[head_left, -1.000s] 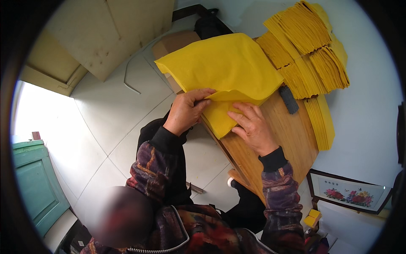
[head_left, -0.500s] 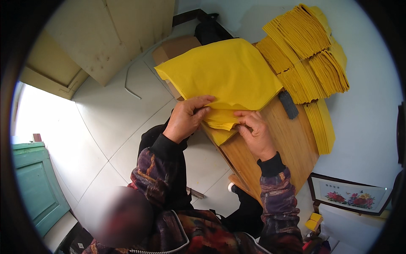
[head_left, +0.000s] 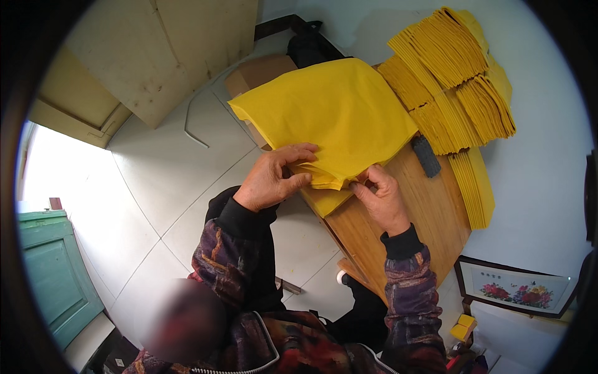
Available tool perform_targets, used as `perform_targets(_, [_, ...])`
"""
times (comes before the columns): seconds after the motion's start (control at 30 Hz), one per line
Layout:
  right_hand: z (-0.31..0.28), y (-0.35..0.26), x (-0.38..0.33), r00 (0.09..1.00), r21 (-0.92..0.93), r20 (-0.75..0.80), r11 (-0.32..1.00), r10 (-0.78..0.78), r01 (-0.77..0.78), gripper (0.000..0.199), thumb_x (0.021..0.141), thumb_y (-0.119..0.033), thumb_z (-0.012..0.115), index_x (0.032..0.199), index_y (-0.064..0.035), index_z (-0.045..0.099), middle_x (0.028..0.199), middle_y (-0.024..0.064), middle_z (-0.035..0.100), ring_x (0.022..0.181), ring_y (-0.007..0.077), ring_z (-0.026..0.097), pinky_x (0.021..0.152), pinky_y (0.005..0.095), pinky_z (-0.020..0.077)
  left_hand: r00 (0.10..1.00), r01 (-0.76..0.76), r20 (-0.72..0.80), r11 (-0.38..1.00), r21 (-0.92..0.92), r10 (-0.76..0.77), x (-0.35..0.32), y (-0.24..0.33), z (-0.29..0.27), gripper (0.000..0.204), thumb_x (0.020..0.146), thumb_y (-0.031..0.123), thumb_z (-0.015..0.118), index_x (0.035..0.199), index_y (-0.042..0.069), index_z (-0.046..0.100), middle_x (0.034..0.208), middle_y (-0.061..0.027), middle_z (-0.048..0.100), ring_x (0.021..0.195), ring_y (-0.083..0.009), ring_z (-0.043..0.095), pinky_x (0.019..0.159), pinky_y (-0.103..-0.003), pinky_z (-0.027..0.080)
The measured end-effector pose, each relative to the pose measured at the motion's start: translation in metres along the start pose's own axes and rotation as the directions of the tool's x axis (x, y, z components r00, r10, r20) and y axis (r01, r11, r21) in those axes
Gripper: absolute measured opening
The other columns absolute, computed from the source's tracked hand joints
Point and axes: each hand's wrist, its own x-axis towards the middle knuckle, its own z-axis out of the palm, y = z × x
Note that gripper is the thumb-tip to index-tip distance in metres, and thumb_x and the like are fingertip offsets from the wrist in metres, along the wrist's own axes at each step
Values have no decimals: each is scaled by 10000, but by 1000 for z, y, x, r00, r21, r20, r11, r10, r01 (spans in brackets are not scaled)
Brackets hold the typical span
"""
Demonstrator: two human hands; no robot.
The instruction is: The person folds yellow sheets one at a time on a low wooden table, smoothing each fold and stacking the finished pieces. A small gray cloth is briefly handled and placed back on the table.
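A large stack of soft yellow fabric sheets (head_left: pixel 330 112) lies at the far end of the wooden table, its near edge overhanging the left side. My left hand (head_left: pixel 274 177) rests at the near edge, fingers stretched over the fabric and thumb apart from them, with layered edges showing in between. Thumb and fingers of my right hand (head_left: pixel 383 199) pinch the near corner of the top yellow fabric sheet. That corner is bunched a little, and the fingertips under it are partly hidden. Another yellow layer (head_left: pixel 327 202) sticks out below both hands.
Bundles of folded yellow fabric (head_left: pixel 442 75) are piled against the wall on the right. A dark grey block (head_left: pixel 426 157) lies on the wooden table (head_left: pixel 411 212). A cardboard box (head_left: pixel 255 71) stands behind the sheets. A framed flower picture (head_left: pixel 514 287) is at the lower right.
The raised near flap of the fabric now lies lower over the edge. My left thumb has moved away from its fingers, and my right fingers have drawn in to a tighter pinch.
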Motion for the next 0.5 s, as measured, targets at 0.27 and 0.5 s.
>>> perform_targets(0.27, [8,0,-5,997,-10,-72,999,29,-30,331,793,8,686,1086,-19,536,1134,100,547,889,171,558,711,263,466,973,150,-189,986,69,-135,2,6,12,228,868,57,630,1063,-61,635,1029,-153,687,884,-168,648,802,-275,507])
perform_targets(0.5, [14,2,-8,930,-264,-244,941,-276,211,487,730,0,724,1177,-73,545,1396,157,409,1270,348,397,978,401,412,923,227,-316,974,-8,-218,2,3,20,223,899,101,629,1056,-56,646,868,-130,709,768,-137,645,720,-259,505])
